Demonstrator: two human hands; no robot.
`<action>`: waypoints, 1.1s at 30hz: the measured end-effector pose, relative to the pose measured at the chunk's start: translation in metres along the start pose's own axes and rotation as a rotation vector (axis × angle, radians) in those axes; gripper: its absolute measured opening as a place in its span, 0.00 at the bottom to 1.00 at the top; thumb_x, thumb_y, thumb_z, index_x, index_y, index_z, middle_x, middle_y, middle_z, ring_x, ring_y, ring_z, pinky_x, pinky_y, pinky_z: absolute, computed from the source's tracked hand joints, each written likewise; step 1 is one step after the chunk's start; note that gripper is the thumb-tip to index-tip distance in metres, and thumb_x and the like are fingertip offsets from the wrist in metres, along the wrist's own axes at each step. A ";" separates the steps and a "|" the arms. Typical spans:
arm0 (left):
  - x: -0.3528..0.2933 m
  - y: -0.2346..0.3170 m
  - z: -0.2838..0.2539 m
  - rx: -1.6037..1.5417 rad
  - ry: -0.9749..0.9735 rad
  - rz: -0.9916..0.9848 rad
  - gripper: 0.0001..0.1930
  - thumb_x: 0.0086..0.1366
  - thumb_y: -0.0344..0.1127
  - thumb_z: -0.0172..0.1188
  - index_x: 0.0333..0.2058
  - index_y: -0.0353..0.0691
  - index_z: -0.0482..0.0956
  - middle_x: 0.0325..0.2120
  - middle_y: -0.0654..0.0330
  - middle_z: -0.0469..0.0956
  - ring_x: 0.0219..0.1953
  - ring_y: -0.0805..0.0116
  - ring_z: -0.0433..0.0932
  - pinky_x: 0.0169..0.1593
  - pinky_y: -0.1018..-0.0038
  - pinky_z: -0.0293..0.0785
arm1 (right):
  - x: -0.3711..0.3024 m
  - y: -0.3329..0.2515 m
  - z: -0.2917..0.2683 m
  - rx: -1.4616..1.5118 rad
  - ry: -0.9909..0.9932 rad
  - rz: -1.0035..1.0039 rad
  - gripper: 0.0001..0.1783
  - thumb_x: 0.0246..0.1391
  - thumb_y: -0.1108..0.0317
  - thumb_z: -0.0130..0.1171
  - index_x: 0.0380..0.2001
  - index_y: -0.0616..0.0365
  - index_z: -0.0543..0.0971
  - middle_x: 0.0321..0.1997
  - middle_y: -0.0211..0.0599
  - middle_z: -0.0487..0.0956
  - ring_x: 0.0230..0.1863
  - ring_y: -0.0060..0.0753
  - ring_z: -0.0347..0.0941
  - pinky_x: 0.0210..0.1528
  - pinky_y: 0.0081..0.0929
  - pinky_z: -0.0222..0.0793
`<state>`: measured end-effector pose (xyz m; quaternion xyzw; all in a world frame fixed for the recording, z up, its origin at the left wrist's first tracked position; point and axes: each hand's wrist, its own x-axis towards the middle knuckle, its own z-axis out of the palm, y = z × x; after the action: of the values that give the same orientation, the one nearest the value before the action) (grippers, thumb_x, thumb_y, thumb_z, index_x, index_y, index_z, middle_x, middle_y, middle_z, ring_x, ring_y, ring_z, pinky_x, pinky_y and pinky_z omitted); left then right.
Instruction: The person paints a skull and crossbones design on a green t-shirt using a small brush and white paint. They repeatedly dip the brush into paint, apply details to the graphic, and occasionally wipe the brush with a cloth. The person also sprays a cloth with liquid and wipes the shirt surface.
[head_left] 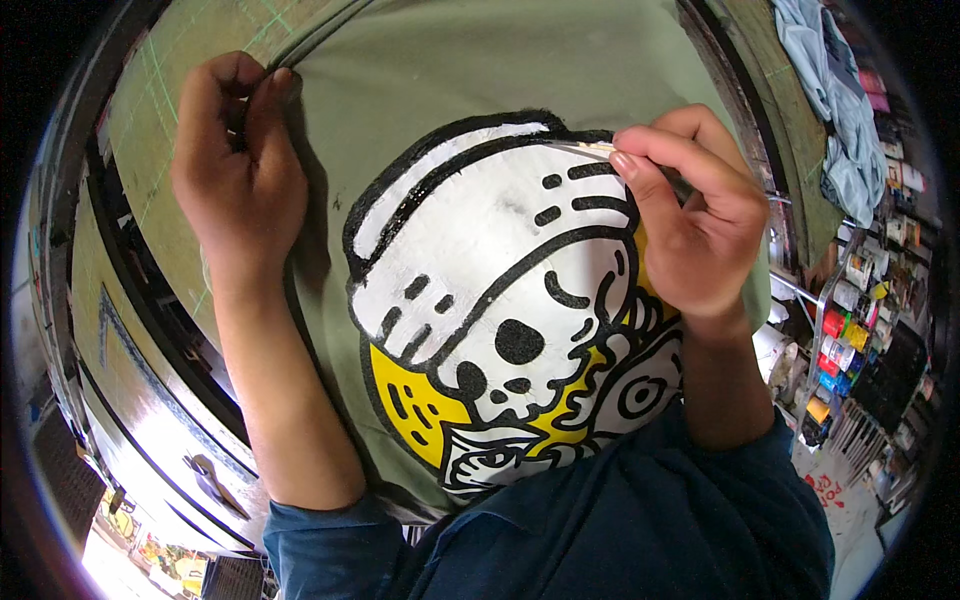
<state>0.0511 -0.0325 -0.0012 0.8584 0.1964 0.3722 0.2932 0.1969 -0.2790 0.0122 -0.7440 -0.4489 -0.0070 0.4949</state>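
Observation:
Olive-green fabric [480,60] is spread in front of me, with a large print [470,240] of a skull in a white cap, outlined in black with yellow areas. At the upper left, my left hand [240,160] pinches a fold along the fabric's edge. Between thumb and forefinger, my right hand [700,200] holds a thin, pale, tweezers-like pointed tool [583,149]. Its tip points left and lies over the cap's black upper outline. A rough black edge shows along the cap's top. My forearms and blue shirt cover the print's lower part.
A greenish board [150,180] with pale line marks lies under and left of the fabric. Metal rails run along the left. On the right, a light blue cloth [810,60] hangs near crowded racks of colourful bottles [840,330] and several brush-like tools [858,440].

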 end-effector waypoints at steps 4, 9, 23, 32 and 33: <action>0.005 -0.001 0.002 0.003 0.001 0.031 0.04 0.65 0.21 0.58 0.36 0.34 0.72 0.24 0.65 0.72 0.28 0.82 0.70 0.35 0.85 0.67 | 0.003 0.005 -0.001 0.013 0.025 0.003 0.07 0.45 0.82 0.63 0.30 0.61 0.83 0.23 0.36 0.76 0.25 0.31 0.73 0.28 0.24 0.65; 0.004 0.001 0.004 -0.031 -0.003 -0.023 0.04 0.65 0.20 0.57 0.37 0.34 0.72 0.25 0.66 0.72 0.30 0.83 0.71 0.36 0.85 0.67 | 0.003 0.008 -0.001 -0.010 0.017 -0.012 0.07 0.45 0.81 0.63 0.29 0.60 0.82 0.23 0.36 0.76 0.25 0.32 0.73 0.28 0.26 0.64; 0.003 -0.002 0.006 -0.095 -0.006 -0.057 0.05 0.66 0.20 0.57 0.38 0.34 0.73 0.26 0.66 0.73 0.29 0.83 0.70 0.35 0.86 0.66 | 0.003 0.010 -0.004 -0.015 0.000 -0.029 0.07 0.46 0.81 0.63 0.31 0.60 0.82 0.24 0.36 0.76 0.25 0.32 0.73 0.29 0.26 0.64; 0.002 0.000 0.006 -0.040 -0.004 -0.046 0.05 0.65 0.21 0.58 0.38 0.35 0.73 0.26 0.66 0.73 0.30 0.82 0.71 0.36 0.85 0.67 | 0.001 0.009 -0.004 0.020 0.022 -0.002 0.08 0.45 0.81 0.63 0.31 0.60 0.82 0.24 0.36 0.76 0.25 0.33 0.72 0.29 0.26 0.64; 0.002 0.001 0.005 -0.026 -0.004 -0.047 0.05 0.65 0.21 0.58 0.38 0.35 0.73 0.26 0.65 0.73 0.30 0.82 0.71 0.36 0.85 0.67 | 0.001 0.010 -0.004 0.017 0.019 -0.003 0.08 0.45 0.81 0.63 0.31 0.60 0.82 0.23 0.36 0.76 0.25 0.33 0.72 0.29 0.26 0.64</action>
<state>0.0568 -0.0335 -0.0026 0.8505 0.2112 0.3657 0.3134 0.2054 -0.2824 0.0075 -0.7390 -0.4454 -0.0110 0.5053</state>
